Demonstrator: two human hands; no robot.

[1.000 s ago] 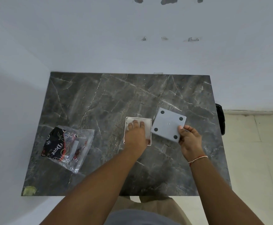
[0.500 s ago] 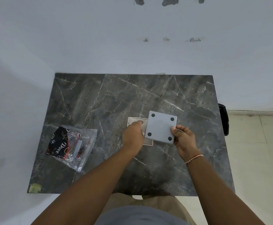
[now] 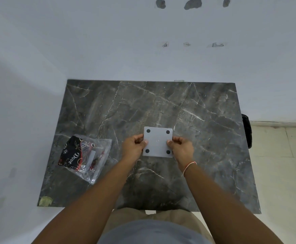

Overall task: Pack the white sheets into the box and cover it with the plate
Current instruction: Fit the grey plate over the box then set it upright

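Observation:
A square grey plate (image 3: pixel 157 142) with a black dot near each corner lies flat in the middle of the dark marble table (image 3: pixel 187 111). It covers the box and the white sheets completely, so neither shows. My left hand (image 3: pixel 134 146) pinches the plate's left edge with thumb on top. My right hand (image 3: pixel 181 147) pinches the right edge the same way; a thin thread band circles that wrist.
A clear plastic bag (image 3: pixel 84 156) with a black and red printed packet lies on the table's left part. A yellowish tape patch (image 3: pixel 45 201) marks the near left corner. A black object (image 3: pixel 247 131) hangs off the table's right edge. White walls stand behind and left.
The right hand carried the plate leftward from beside the box to squarely over it. The left hand came off the sheets in the box and took the plate's left edge.

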